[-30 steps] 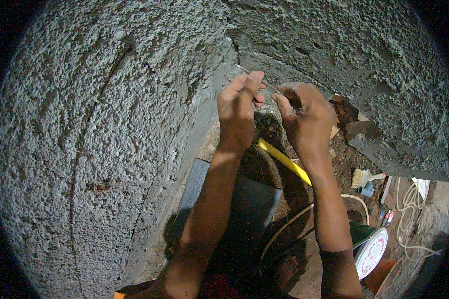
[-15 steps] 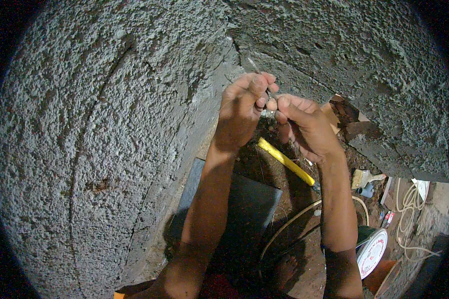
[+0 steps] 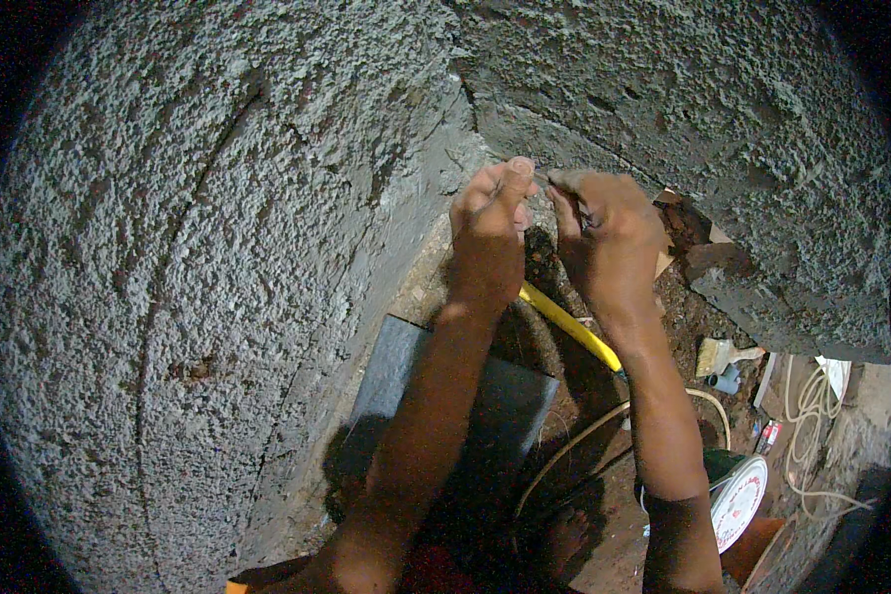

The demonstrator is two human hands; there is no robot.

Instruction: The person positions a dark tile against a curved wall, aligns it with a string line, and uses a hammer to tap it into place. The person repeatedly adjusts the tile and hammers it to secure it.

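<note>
My left hand (image 3: 488,233) is raised near the corner of the rough walls, its thumb and fingers pinched together. Just to its right, my right hand (image 3: 612,230) is bent at the wrist, with thumb and fingertips closed towards the left fingertips. Only a hint of something thin shows between the two pinches; the fingers hide the rest. Below the hands, a yellow handle (image 3: 572,326) of some tool lies on the soil, partly behind my right wrist. A dark flat slab (image 3: 391,368) rests beneath my left forearm.
Rough grey plastered walls rise at the left (image 3: 218,247) and right (image 3: 663,89). On the right lie a paintbrush (image 3: 715,356), a grey pipe fitting (image 3: 727,379), a coiled pale cable (image 3: 807,396) and a bucket with a white lid (image 3: 740,505). A pale hose (image 3: 584,433) curves over the ground.
My right hand has turned over and risen slightly, now palm down. The left has shifted slightly right and down. The thin light strip that stuck up past the left fingers no longer shows.
</note>
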